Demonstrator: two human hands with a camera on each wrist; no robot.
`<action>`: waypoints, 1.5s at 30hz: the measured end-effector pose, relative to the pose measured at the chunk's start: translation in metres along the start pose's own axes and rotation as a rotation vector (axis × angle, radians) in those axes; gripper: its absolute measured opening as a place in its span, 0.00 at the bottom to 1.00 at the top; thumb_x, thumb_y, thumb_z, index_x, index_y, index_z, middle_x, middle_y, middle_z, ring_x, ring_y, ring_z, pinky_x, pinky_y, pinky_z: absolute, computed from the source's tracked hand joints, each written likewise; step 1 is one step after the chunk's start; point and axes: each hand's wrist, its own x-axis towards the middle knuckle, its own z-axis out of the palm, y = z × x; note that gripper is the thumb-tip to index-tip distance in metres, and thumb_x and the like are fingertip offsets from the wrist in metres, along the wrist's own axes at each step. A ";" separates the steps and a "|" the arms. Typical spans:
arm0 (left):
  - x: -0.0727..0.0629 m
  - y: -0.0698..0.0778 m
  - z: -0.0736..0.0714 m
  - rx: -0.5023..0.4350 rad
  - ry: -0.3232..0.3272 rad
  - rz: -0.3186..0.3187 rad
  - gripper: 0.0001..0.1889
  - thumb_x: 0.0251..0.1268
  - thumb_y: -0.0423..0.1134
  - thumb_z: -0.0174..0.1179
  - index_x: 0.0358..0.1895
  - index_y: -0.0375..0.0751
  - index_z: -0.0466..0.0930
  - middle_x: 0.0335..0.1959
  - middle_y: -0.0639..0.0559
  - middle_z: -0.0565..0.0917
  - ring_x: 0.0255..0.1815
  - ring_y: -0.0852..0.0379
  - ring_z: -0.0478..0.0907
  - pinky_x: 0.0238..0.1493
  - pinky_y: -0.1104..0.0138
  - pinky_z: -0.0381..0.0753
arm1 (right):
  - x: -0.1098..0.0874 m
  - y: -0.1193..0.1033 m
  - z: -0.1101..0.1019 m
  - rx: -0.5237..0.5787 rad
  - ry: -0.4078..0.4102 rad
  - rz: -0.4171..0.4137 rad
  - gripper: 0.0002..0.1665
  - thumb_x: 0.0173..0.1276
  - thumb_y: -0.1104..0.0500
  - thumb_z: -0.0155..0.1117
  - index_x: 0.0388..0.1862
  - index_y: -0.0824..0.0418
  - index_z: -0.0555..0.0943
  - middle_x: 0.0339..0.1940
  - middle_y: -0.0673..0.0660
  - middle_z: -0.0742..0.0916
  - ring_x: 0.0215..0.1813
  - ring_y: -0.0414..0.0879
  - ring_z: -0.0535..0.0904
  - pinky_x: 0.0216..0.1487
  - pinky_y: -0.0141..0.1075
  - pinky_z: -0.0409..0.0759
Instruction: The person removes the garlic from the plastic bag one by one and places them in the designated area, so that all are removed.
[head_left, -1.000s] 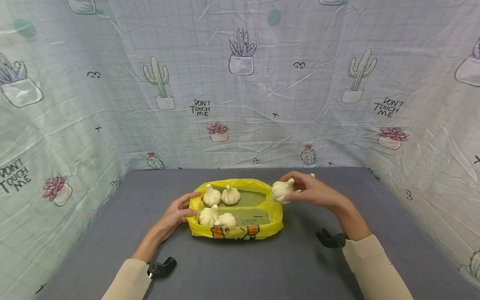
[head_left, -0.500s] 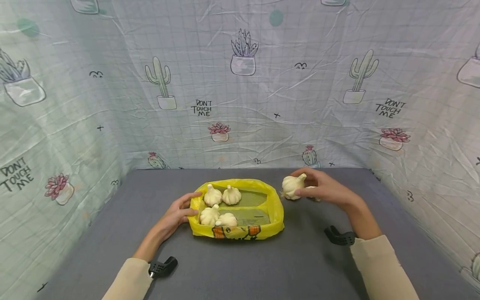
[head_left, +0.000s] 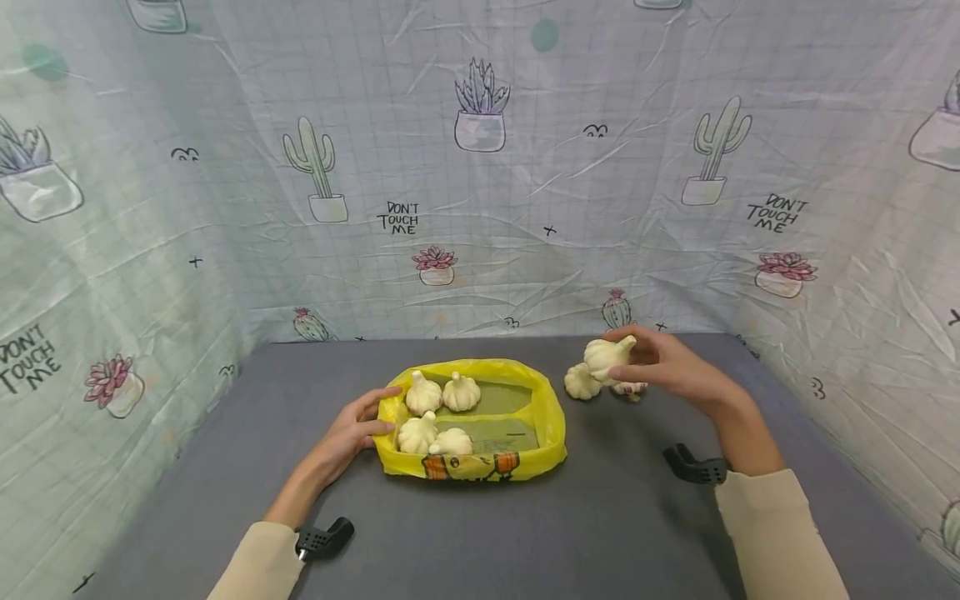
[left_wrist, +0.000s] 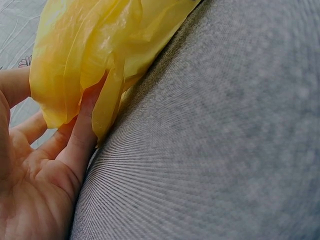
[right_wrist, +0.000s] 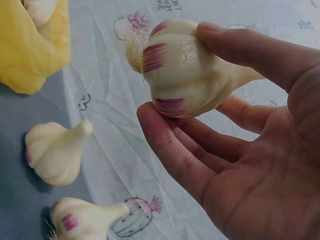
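My right hand (head_left: pixel 660 358) pinches a garlic bulb (right_wrist: pixel 185 70) between thumb and fingertips, raised above the table to the right of a yellow plastic bag (head_left: pixel 551 433). Purple streaks and a tuft of roots show on this bulb. Two more garlic bulbs lie below the hand, one pale (right_wrist: pixel 55 152) and one streaked purple (right_wrist: pixel 82 220). At the bag's left end, my left hand (head_left: pixel 345 433) holds its side, with fingertips at the rim and partly hidden by yellow folds (left_wrist: pixel 107 55). Several garlic bulbs (head_left: pixel 461 392) sit in the bag's left half.
A grey cloth-covered table (head_left: pixel 465 542) lies under everything. Behind and on both sides hangs a pale curtain (head_left: pixel 570 183) printed with potted plants. Inside the bag, a yellow ridge (head_left: pixel 487 415) runs across the greenish bottom.
My right hand has moved right and up with the garlic bulb, from beside the bag's right rim. The bulbs on the table now show more fully. My left hand has stayed at the bag.
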 end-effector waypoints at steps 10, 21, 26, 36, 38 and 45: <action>0.000 0.000 0.000 -0.007 -0.004 0.016 0.35 0.71 0.34 0.60 0.80 0.47 0.61 0.81 0.38 0.63 0.64 0.50 0.78 0.52 0.58 0.87 | -0.010 0.003 -0.011 -0.011 0.052 0.015 0.33 0.74 0.50 0.67 0.73 0.56 0.70 0.53 0.60 0.84 0.51 0.46 0.81 0.54 0.43 0.79; 0.001 -0.001 0.001 -0.005 -0.011 0.014 0.36 0.70 0.34 0.60 0.80 0.46 0.61 0.81 0.36 0.62 0.63 0.50 0.79 0.52 0.59 0.87 | -0.018 0.012 -0.022 0.001 0.083 0.019 0.33 0.76 0.50 0.65 0.75 0.57 0.68 0.54 0.55 0.85 0.52 0.41 0.82 0.54 0.37 0.81; 0.000 -0.001 0.000 -0.001 -0.008 0.019 0.36 0.70 0.34 0.60 0.81 0.45 0.59 0.81 0.35 0.61 0.63 0.52 0.79 0.52 0.58 0.87 | -0.017 0.016 -0.027 0.020 0.094 0.004 0.33 0.76 0.51 0.66 0.74 0.58 0.68 0.55 0.53 0.85 0.53 0.40 0.83 0.54 0.36 0.82; -0.001 -0.001 -0.001 0.009 -0.019 0.029 0.36 0.71 0.35 0.60 0.81 0.46 0.59 0.82 0.36 0.58 0.64 0.50 0.79 0.52 0.58 0.87 | -0.019 0.022 -0.035 0.015 0.127 0.004 0.35 0.76 0.52 0.66 0.75 0.60 0.67 0.56 0.45 0.84 0.54 0.37 0.82 0.55 0.35 0.82; -0.001 0.000 -0.001 0.010 -0.021 0.030 0.36 0.72 0.36 0.60 0.81 0.46 0.59 0.83 0.37 0.57 0.65 0.47 0.78 0.52 0.58 0.87 | -0.019 0.023 -0.037 0.011 0.131 0.003 0.34 0.76 0.52 0.65 0.76 0.60 0.67 0.56 0.44 0.84 0.55 0.36 0.81 0.54 0.35 0.82; 0.000 -0.001 0.000 0.012 -0.026 0.030 0.36 0.72 0.35 0.60 0.81 0.46 0.59 0.84 0.37 0.55 0.70 0.42 0.74 0.52 0.58 0.86 | -0.021 0.029 -0.041 -0.004 0.146 0.002 0.34 0.77 0.53 0.64 0.75 0.63 0.67 0.57 0.43 0.80 0.58 0.33 0.77 0.53 0.34 0.83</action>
